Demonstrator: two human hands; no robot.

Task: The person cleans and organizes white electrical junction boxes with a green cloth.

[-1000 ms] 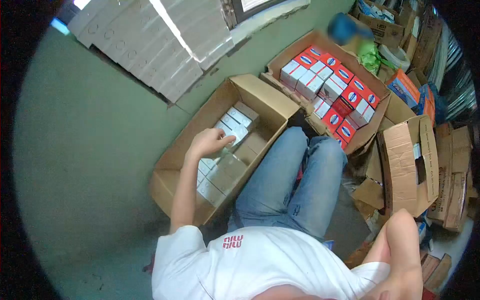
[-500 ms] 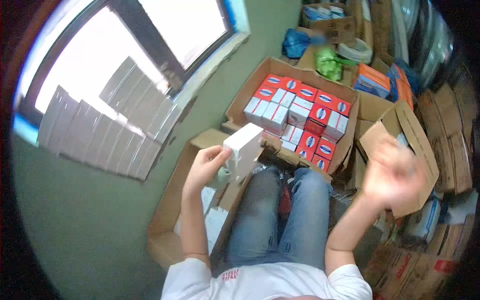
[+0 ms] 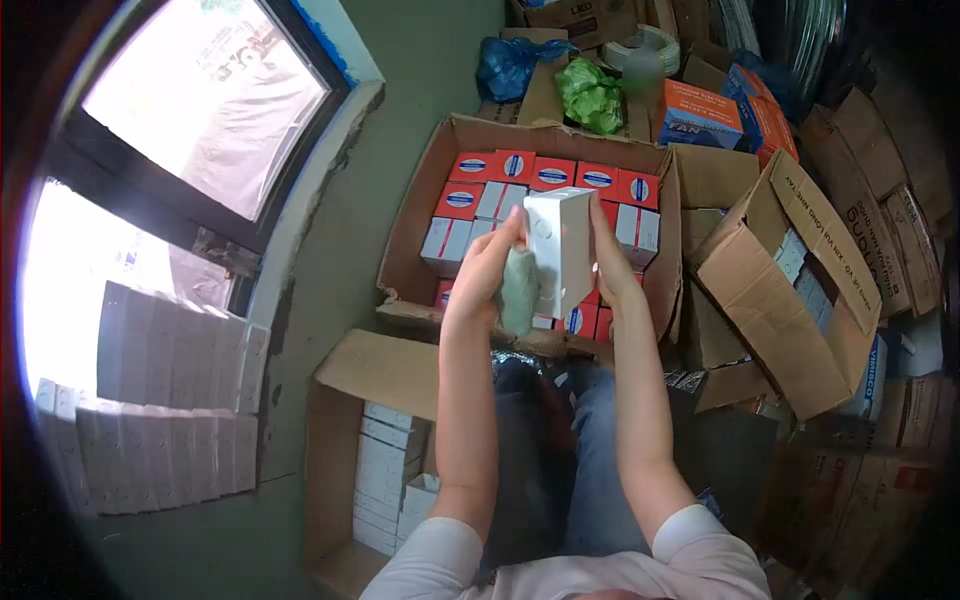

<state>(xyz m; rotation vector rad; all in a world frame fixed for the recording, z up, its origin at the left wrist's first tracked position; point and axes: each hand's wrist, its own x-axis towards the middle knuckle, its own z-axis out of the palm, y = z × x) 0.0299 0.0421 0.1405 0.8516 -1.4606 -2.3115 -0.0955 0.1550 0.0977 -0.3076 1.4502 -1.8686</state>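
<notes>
Above the knees, a white box is held upright between both hands. My left hand grips its left side, and a pale green cloth-like item hangs by those fingers. My right hand is closed on the box's right edge. Behind and around the hands lies a large open carton of red-and-white small boxes. At the lower left, an open carton holds white boxes.
Rows of white boxes stand on the window ledge at left. An open carton tilts at right. Behind are a green bag, a blue bag, orange-and-blue boxes and flattened cardboard.
My right hand has come in from the far right and taken hold of the white box. My left hand and the box have moved right. The camera view has turned.
</notes>
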